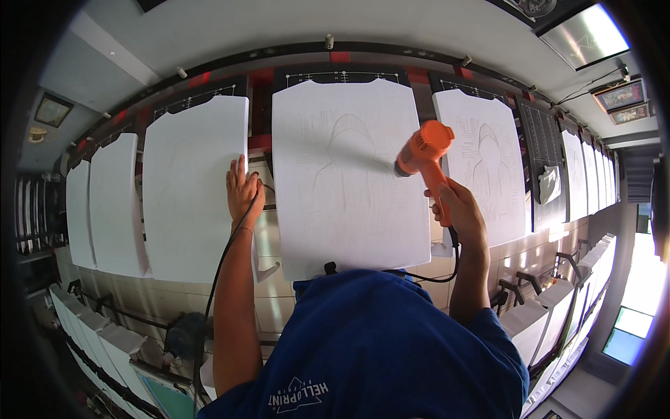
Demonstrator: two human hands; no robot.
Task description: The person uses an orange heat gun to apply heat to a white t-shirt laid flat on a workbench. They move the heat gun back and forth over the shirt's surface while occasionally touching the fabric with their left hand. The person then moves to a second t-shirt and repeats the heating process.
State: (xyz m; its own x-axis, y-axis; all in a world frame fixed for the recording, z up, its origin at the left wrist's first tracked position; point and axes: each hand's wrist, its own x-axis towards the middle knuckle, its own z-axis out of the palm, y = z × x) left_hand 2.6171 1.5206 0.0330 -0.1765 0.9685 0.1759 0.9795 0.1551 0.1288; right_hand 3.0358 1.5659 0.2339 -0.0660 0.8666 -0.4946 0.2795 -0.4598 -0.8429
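Observation:
An orange heat gun [429, 146] with a dark nozzle is in my right hand [457, 202], my fingers wrapped round its handle. It is held over the right side of a white shirt-shaped cloth [349, 230], its nozzle directed leftward. The cloth lies flat on a black board [342, 73] and bears a faint arch-shaped line pattern. My left hand [244, 188] rests with fingers extended at the right edge of another white cloth [195, 188]. A black cable [225, 262] runs along my left forearm and past the thumb; whether the thumb grips it is unclear.
On the right, a similarly patterned white cloth [485, 181] covers a board. Beyond it stands a bare black board [541, 153] with a crumpled white piece [549, 185]. More white-covered boards [115, 202] line both sides. A second row of boards [112, 349] stands behind me. A screen [586, 35] hangs at upper right.

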